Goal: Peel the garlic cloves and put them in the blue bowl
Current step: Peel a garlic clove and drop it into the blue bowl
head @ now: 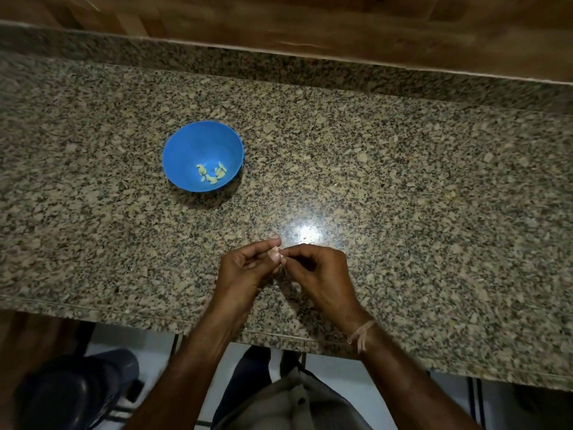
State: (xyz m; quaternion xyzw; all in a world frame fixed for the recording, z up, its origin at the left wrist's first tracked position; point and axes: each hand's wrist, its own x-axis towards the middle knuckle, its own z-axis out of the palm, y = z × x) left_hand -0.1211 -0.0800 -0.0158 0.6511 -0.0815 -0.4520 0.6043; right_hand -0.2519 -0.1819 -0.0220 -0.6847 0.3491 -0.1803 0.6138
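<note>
A beige shirt [294, 405] fills the bottom edge, and two bare forearms reach out from it over the counter [403, 181]. A pale thread band [361, 332] is tied round the right wrist.

The hands meet just above the counter's near part. The left hand [245, 268] has its fingers curled in, with thumb and forefinger pinching a clove [275, 254]. The right hand [319, 274] is curled too, and its thumb and forefinger tips nip the same clove from the other side. Neither hand holds anything else that I can see.

The clove is small and pale, pinkish-white, with what looks like papery skin on it. Fingers cover most of it. Its long axis seems to run roughly away from the person. I cannot tell which end is the tip.

The bowl [186, 141] sits upright on the counter, well apart from the hands, farther back and to the left. At its bottom lies a small cluster of peeled cloves [212, 174], yellowish against the blue, toward the near-right side.

A bright glare spot lies on the speckled granite just beyond the fingertips. Wood panelling [310, 20] runs along the far edge. A dark rounded object [77, 389] stands on the floor at lower left.
</note>
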